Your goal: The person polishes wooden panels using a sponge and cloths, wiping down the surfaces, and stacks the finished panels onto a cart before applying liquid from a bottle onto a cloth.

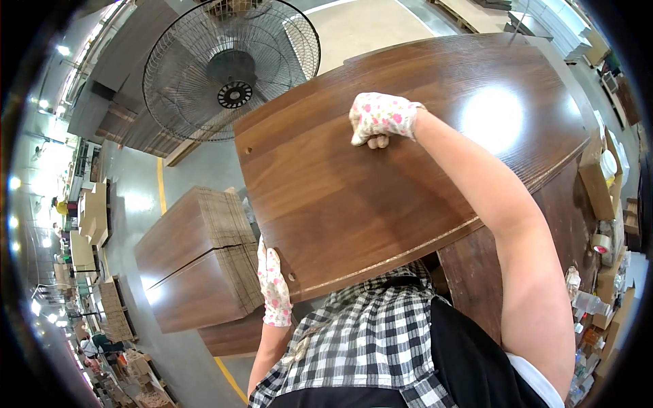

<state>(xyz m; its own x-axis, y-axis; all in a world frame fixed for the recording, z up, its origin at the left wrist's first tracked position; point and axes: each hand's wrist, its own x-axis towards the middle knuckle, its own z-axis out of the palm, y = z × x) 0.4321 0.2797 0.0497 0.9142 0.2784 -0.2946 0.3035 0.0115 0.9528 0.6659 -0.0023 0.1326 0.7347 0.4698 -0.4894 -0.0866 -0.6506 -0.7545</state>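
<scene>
A large brown wood-grain panel (pixel 326 204) with a curved front edge lies in front of me, a small hole near each of its two left corners. My right hand (pixel 384 119), in a white glove with pink flowers, is closed in a fist on the panel's upper middle. Its fingers curl under, and whatever they may hold is hidden. At the near left corner, my left hand (pixel 275 285) in a matching glove grips the panel's side edge. Part of that hand is out of sight behind the edge.
A black wire-caged fan (pixel 235 71) stands beyond the panel's far left side. Stacked brown panels (pixel 197 251) sit to the left. At the right are an open cardboard box (pixel 597 180) and a tape roll (pixel 600 243). A darker wooden surface (pixel 473 279) shows beneath the panel.
</scene>
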